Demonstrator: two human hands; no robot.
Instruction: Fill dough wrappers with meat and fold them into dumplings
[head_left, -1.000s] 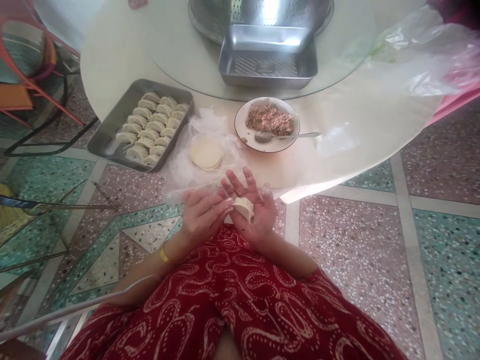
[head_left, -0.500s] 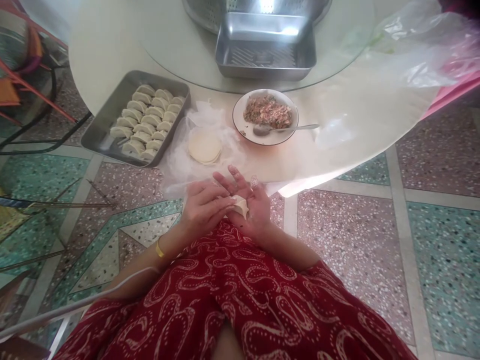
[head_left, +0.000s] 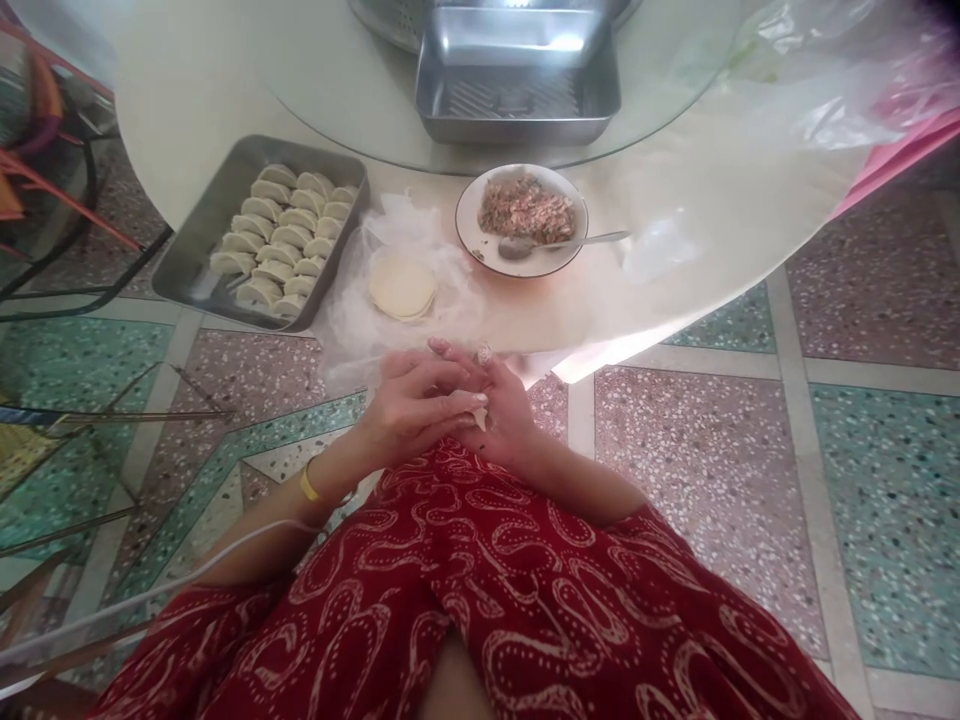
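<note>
Dumpling [head_left: 475, 412], mostly hidden, sits pinched between my two hands above my lap. My left hand [head_left: 409, 405] folds closed over it, and my right hand [head_left: 504, 412] cups it from beneath. No readable writing appears anywhere.

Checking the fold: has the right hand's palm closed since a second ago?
Yes. The right hand has curled shut around the dumpling, against the table edge.
</note>
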